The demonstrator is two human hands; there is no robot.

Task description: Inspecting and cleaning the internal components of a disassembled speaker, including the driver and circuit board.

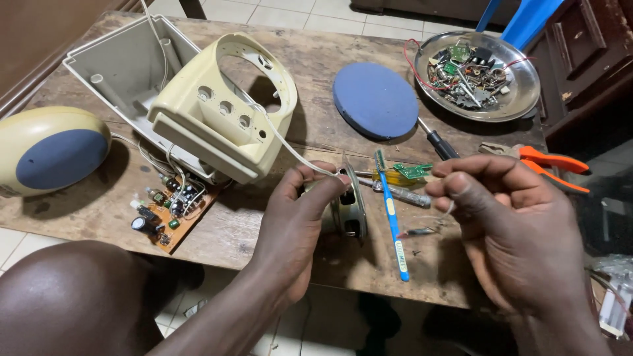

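left hand [300, 211] pinching white wire [290, 148], right hand [511, 221] curled

Circuit board [170, 209] lies left of the speaker [348, 209] — metal dish [521, 99] far right, behind the pliers [550, 165].

L hand [297, 211] raised at centre, back toward the camera, thumb & forefinger pinched together at the top, other fingers curled in. L forearm runs down to the lower left. R hand [511, 231] bigger, nearer the camera, back up, fingers bent inward, fingertips [443, 188] pressed together and aimed left. Hands level, apart, not touching. Bare knee lower left.
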